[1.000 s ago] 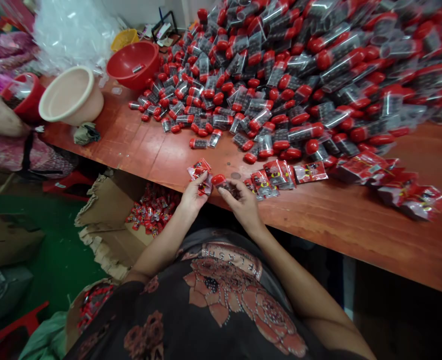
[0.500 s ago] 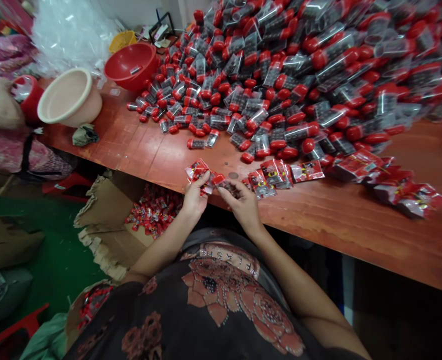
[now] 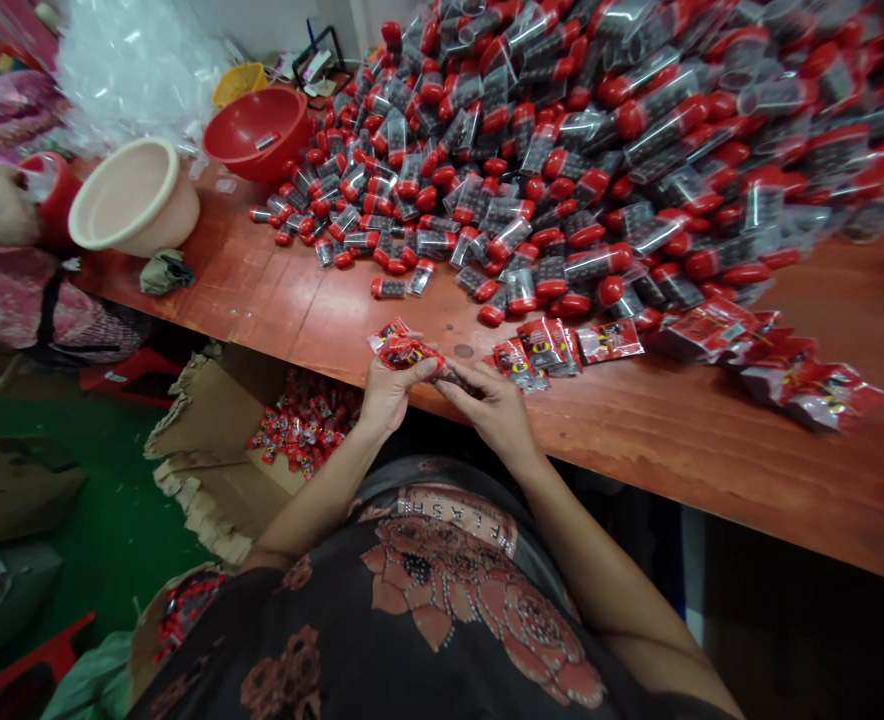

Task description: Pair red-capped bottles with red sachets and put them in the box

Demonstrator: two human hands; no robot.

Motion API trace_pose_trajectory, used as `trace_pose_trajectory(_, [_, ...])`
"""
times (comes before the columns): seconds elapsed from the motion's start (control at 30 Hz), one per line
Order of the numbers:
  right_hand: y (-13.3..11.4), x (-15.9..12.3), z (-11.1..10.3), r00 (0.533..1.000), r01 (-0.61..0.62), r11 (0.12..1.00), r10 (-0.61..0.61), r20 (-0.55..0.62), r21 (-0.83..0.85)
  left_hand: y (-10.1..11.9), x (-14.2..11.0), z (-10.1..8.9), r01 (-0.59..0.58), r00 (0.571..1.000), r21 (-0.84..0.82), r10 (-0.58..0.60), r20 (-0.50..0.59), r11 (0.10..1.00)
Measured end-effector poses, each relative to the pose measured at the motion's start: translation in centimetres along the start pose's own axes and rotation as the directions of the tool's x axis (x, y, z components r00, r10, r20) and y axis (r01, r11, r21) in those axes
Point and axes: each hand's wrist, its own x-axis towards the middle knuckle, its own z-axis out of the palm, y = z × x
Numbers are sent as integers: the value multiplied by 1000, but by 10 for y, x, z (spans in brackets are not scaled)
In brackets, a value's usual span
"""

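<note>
Red packet (image 3: pixel 410 352) swung rightward; I log its long axis toward right hand (image 3: pixel 496 402), pinching its end; left hand (image 3: pixel 388 395) clamps it.

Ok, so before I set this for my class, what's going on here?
A person is handling a red printed packet at the near edge of a reddish wooden table. The left hand holds it; the right hand's fingers meet its right end, their exact grip hard to make out. More red packets lie to the right, in front of a big heap of red-capped clear tubes. Below, an open cardboard box holds many small red packages.
</note>
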Motion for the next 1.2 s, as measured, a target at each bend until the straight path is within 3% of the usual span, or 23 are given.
trace_pose_trajectory(0.1, [-2, -1, 0, 1000, 20, 1000, -20, -12, -13, 4, -3, 1, 17, 1000, 37, -18, 25, 999])
trace_pose_trajectory(0.27, [-1, -5, 9, 995, -4, 995, 14, -103, 100, 2, -6, -2, 70, 997, 78, -73, 40, 995])
trace_pose_trajectory(0.47, [-1, -6, 9, 989, 20, 990, 1, -147, 140, 2, -1, -3, -18, 999, -14, 17, -37, 1000])
trace_pose_trajectory(0.6, [-4, -8, 9, 987, 41, 988, -18, -158, 148, 2, -4, 2, -60, 997, 78, 63, -36, 995])
trace_pose_trajectory(0.77, [-8, -10, 16, 979, -90, 933, 147, -142, 347, 3, -8, 5, -7, 1000, 163, 5, 13, 987])
trace_pose_trajectory(0.87, [-8, -12, 19, 975, -90, 899, 168, -147, 429, 3, -9, 6, 0, 1000, 148, -1, 10, 989])
trace_pose_trajectory(1.07, [-2, -17, 30, 940, -43, 888, 191, -282, 458, -14, -16, 16, -82, 994, 65, 86, -62, 994])
trace_pose_trajectory(1.2, [8, -16, 26, 961, -49, 871, 174, -214, 489, -19, -13, 16, -72, 993, 30, 75, -87, 997])
